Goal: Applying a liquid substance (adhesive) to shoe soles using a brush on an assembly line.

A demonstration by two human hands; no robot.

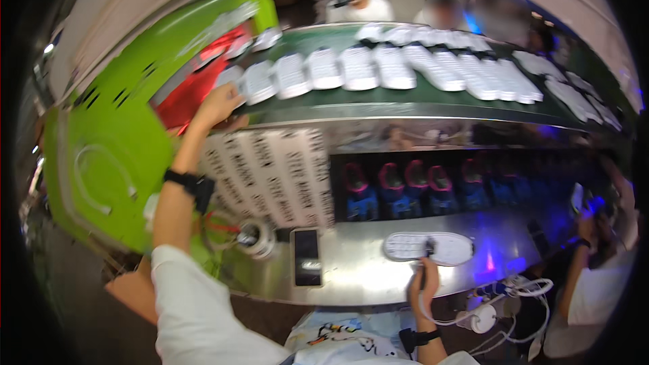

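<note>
My left hand point(220, 105) reaches far forward to the left end of the green conveyor belt point(324, 100). Its bent fingers close on the near end of a white shoe sole point(230, 76), partly hidden and slightly blurred. Low in the middle, my right hand point(424, 282) grips a thin black-handled tool, apparently a brush point(428, 250). The tool's dark tip rests over another white shoe sole point(451, 249), which lies crosswise on the metal table point(365, 274).
White soles point(360, 67) line the belt. Below it, a dark shelf holds several blue shoes with pink rims point(439, 179). A phone point(307, 257), a round container point(257, 238) and white cables point(534, 287) lie around the table. A co-worker's hand point(587, 224) works at right.
</note>
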